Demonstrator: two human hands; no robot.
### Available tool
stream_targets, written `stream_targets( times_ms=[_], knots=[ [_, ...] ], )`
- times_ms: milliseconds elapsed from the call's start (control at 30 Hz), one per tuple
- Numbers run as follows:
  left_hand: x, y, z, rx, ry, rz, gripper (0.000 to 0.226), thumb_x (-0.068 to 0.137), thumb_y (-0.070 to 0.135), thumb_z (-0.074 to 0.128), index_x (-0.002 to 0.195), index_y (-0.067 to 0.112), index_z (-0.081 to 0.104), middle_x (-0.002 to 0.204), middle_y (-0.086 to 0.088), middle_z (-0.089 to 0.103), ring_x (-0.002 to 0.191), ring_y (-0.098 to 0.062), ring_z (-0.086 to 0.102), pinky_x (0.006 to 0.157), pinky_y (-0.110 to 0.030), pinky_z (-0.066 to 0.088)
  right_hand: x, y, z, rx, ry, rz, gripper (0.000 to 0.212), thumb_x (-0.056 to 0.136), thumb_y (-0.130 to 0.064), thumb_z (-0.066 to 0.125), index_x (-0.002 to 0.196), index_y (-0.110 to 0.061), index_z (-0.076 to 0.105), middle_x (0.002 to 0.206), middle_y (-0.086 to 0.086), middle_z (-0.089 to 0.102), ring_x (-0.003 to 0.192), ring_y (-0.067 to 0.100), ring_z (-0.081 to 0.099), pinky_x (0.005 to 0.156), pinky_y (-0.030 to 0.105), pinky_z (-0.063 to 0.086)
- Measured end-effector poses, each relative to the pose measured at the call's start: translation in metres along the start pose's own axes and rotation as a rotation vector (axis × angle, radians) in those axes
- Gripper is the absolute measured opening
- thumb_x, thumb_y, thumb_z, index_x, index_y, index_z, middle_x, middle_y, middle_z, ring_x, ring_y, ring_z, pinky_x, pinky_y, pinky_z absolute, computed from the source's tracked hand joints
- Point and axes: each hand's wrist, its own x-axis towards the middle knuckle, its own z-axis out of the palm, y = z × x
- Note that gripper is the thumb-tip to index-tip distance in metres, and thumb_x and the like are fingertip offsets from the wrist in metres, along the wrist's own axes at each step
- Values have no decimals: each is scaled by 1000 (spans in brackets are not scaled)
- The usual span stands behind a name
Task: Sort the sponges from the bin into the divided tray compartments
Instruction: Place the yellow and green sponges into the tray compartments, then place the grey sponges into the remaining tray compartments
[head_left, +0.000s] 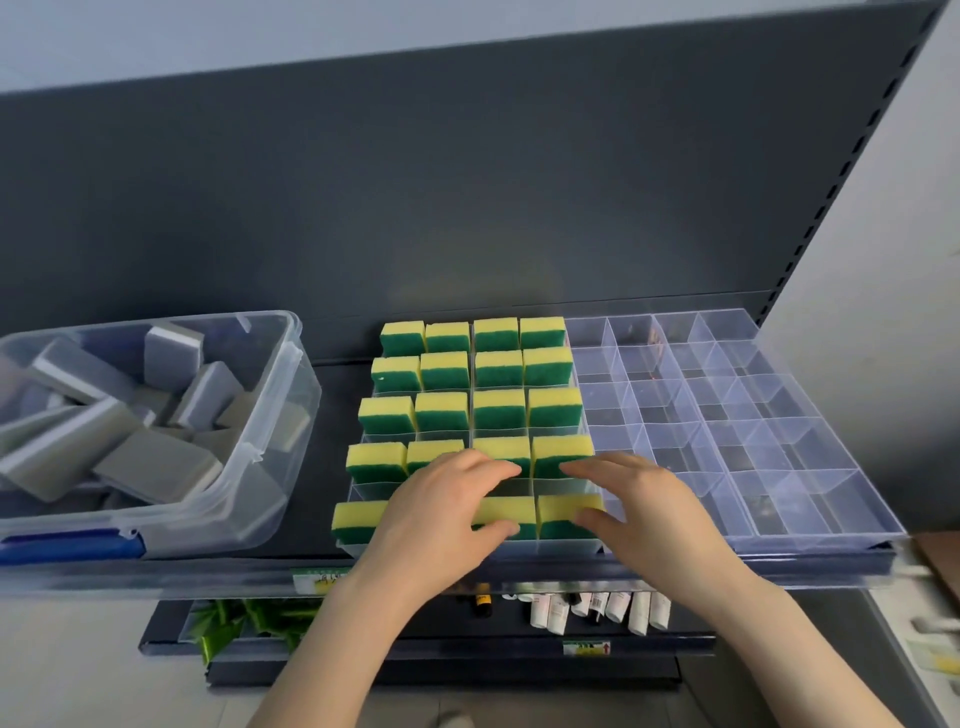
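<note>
Twenty yellow-and-green sponges (500, 408) stand on edge in the left half of the clear divided tray (810, 532) – head view, the only one. The tray's right half is bare. Left hand (441, 512) lies over the front rows, fingers loosely spread, thumb at the front face of a front-row sponge; right hand (636, 512) beside it, fingers spread, thumb touching the front-right sponge – neither pinches anything. Grey sponges (156, 457), approx. a dozen or more, lie loose in the clear bin (270, 447) to the left. They look light, soft and squashy, prob. not slippery; best taken across the narrow sides. Shelf-edge labels (317, 581) below are too blurred to read.
</note>
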Motion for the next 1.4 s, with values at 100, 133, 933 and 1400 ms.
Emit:
stream_targets(
  times_ms=[100,133,933,1400],
  knots=[
    [3,-1,-18,3,73,-71,48,89,45,59,135,40,46,127,25,51,116,4,47,93,-15,41,9,-5,-16,15,61,-29,40,89,-29,60,128,-31,54,127,-14,57,121,10,49,95,21,40],
    [4,-3,-25,24,95,-106,47,89,45,59,134,40,47,125,24,52,113,4,49,89,-17,45,14,-7,-21,2,71,-46,40,89,-29,59,129,-31,53,128,-13,57,122,10,49,94,21,40],
    [-153,-191,-166,337,208,-594,43,88,43,60,129,33,54,121,14,58,106,-8,58,82,-31,51,95,-219,63,-130,-47,-410,43,90,-33,54,133,-35,46,131,-13,53,120,11,49,94,29,47],
    [-165,-311,-202,160,269,-483,42,87,36,63,128,32,56,119,12,60,104,-9,58,82,-33,52,147,-325,140,-132,-105,-374,43,88,-26,54,131,-32,50,127,-5,57,110,18,57,88,31,49]
  ],
)
